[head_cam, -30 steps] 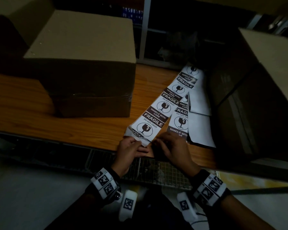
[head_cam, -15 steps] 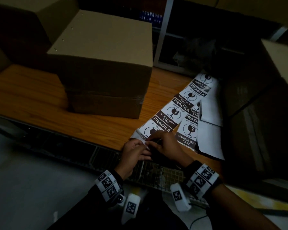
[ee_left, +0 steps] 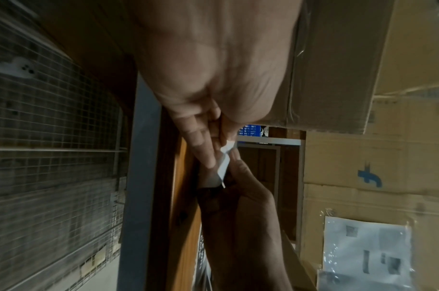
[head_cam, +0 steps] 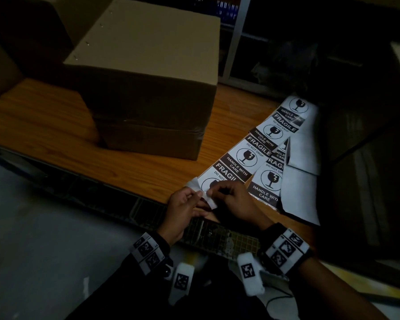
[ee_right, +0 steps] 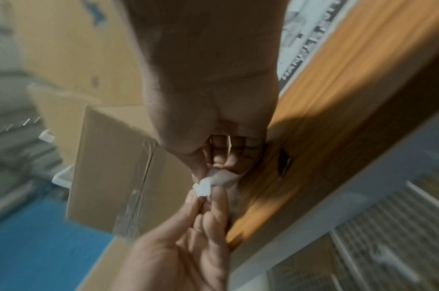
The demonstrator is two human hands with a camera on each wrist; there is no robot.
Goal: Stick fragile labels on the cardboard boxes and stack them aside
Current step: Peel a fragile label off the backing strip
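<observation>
On the left of the wooden table (head_cam: 56, 125) stands the cardboard box (head_cam: 148, 72), its top bare of any label. Right of it the label strip (head_cam: 252, 153) runs long-ways from the far right down to the near edge, ending right at the fingertips. There the left hand (head_cam: 183, 209) pinches the curled white corner (backing, I'd judge), while the right hand (head_cam: 236, 202), thumb and forefinger closed, nips the end label (head_cam: 211, 183) beside it. The peel looks set to run away along the strip's length; the box lies up-left, nearer the left hand.
</observation>
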